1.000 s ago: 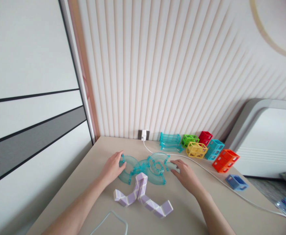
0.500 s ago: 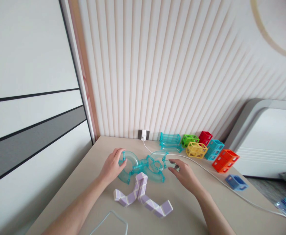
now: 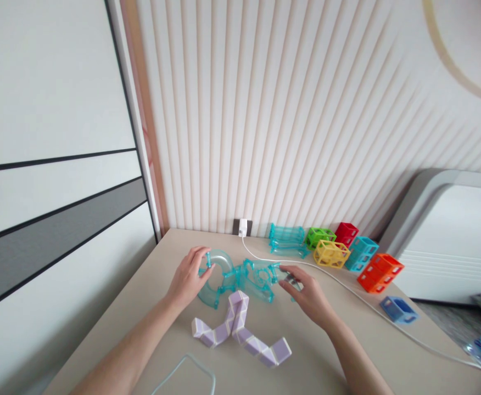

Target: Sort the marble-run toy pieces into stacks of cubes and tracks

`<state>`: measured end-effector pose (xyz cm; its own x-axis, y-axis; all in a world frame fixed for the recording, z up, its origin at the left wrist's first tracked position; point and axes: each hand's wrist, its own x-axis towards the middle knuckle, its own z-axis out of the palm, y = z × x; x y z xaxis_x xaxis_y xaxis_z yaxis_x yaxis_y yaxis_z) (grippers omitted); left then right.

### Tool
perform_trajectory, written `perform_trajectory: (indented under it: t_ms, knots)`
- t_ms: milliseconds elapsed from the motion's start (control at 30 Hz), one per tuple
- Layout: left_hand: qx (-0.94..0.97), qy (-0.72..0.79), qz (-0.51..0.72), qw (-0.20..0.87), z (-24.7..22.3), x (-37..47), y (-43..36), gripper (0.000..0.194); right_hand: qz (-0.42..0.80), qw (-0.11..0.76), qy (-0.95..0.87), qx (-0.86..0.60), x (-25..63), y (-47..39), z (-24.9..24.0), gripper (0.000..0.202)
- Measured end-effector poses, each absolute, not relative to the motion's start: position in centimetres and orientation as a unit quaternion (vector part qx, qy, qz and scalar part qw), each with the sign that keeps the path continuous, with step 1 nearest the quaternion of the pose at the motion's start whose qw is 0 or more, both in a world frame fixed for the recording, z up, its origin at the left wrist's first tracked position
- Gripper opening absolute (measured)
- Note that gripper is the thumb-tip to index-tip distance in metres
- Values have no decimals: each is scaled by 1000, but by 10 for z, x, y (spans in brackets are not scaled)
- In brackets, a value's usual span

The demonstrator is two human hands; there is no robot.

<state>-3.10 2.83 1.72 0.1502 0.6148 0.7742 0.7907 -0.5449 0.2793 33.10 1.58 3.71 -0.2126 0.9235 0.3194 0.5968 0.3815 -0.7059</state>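
Translucent teal curved track pieces point(image 3: 260, 281) lie joined in a winding row on the table. My left hand point(image 3: 190, 276) is closed on the left end of a curved teal track piece point(image 3: 223, 259), thumb on one side and fingers on the other. At the opposite end my right hand point(image 3: 306, 288) pinches the rightmost track piece, which is partly hidden by the fingers. A lilac and white folding snake puzzle point(image 3: 239, 329) rests just in front of the track, between my forearms.
More teal track pieces point(image 3: 286, 240) sit by the wall. Beside them stand hollow cubes in green, yellow point(image 3: 331, 254), red, turquoise and orange point(image 3: 380, 272), plus a blue one point(image 3: 399, 309). A white cable point(image 3: 347, 287) runs from a plug point(image 3: 242, 227) across the table.
My right hand has shifted slightly left, and the right part of the track has turned and drawn closer to the middle. My left hand stays almost in place.
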Motion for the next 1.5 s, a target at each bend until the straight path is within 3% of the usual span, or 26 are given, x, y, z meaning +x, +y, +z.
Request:
perform_trajectory:
  t_ms: [533,900,1200,1500]
  knots:
    - [-724,-428,-516,163,21,-32,25,37,222,315,-779,-495,323,13,33,34]
    - [-659,-479,-574,74,22,-27,25,33,219,310,-782,-493,325,13,31,31]
    - [-573,-541,-616,-12,14,-37,34,42,214,304,-787,-493,323,11,36,30]
    - [-654,-489,-577,19,20,-25,25,37,200,342,-773,-496,321,12,34,33]
